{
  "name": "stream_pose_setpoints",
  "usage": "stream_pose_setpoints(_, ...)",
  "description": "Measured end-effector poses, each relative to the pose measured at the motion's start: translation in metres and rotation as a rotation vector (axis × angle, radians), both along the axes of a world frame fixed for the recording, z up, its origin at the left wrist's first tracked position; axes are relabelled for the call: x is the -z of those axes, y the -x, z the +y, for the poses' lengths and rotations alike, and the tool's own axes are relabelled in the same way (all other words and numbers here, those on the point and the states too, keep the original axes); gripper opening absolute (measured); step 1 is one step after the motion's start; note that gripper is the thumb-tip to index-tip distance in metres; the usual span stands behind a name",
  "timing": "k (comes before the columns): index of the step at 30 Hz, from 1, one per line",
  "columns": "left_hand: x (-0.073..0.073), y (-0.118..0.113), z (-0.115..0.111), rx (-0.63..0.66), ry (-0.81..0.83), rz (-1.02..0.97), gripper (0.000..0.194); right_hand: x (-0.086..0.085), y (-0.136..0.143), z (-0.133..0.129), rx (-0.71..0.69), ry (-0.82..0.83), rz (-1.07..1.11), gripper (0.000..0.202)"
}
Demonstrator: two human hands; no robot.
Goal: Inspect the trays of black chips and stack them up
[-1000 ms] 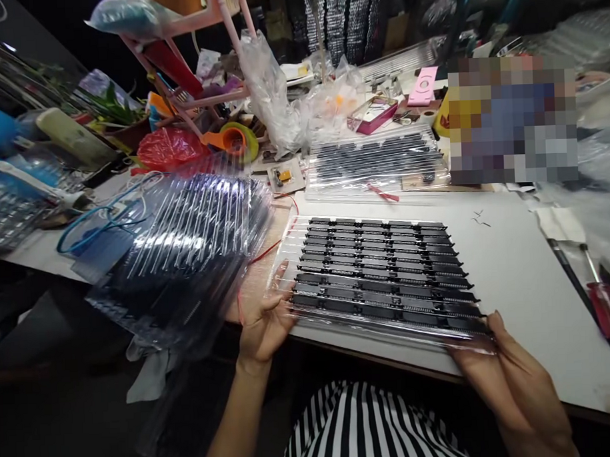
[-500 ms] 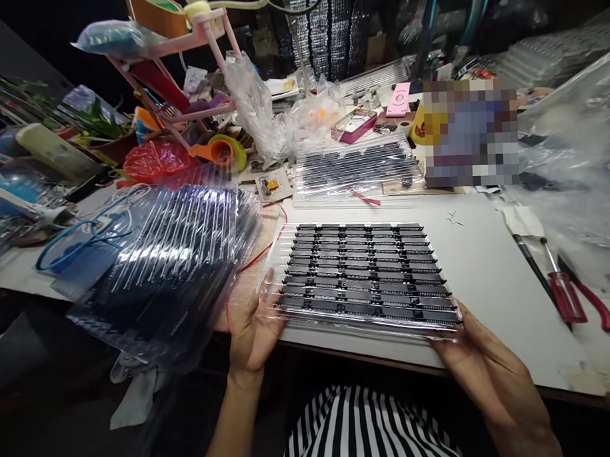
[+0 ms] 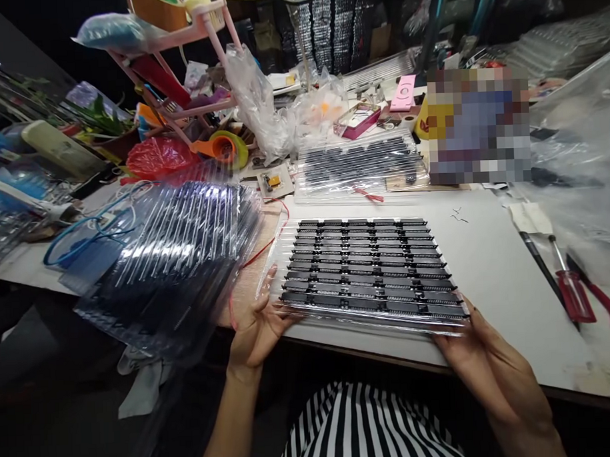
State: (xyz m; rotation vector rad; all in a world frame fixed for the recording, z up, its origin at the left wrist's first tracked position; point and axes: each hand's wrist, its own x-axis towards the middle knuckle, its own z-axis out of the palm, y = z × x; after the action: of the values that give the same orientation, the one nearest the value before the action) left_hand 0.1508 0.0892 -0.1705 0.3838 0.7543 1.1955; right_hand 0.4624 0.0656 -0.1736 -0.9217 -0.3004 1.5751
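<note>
A clear plastic tray [image 3: 371, 266] with rows of long black connector-like parts lies level in front of me, low over the table or resting on it; I cannot tell which. My left hand [image 3: 256, 330] grips its near left corner, thumb along the side and some fingers hidden underneath. At the near right corner, my right hand [image 3: 494, 358] holds the edge, with its fingertips partly out of sight below the tray. To the left sits a stack of clear trays [image 3: 180, 239], shiny and dark-looking. Behind, another filled clear tray [image 3: 357, 166] rests on the table.
On the right lie a red-handled screwdriver [image 3: 575, 296], red-handled pliers [image 3: 605, 305] and a large plastic bag [image 3: 577, 152]. A pink rack [image 3: 178, 46], an orange scoop [image 3: 219, 149] and a red bag [image 3: 160, 157] stand back left. The white table [image 3: 486, 249] ends just before my body.
The whole view has shifted slightly. Both hands keep their hold on the tray, which sits a little farther right in the picture.
</note>
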Motion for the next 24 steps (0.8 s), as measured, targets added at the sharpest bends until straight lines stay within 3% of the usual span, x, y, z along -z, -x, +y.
stream_pose_setpoints(24, 0.0015, -0.0017, 0.0018, -0.088, 0.049, -0.053, 0.055, 0.0074, -0.0012, 0.001, -0.034, -0.016, 0.062, 0.027)
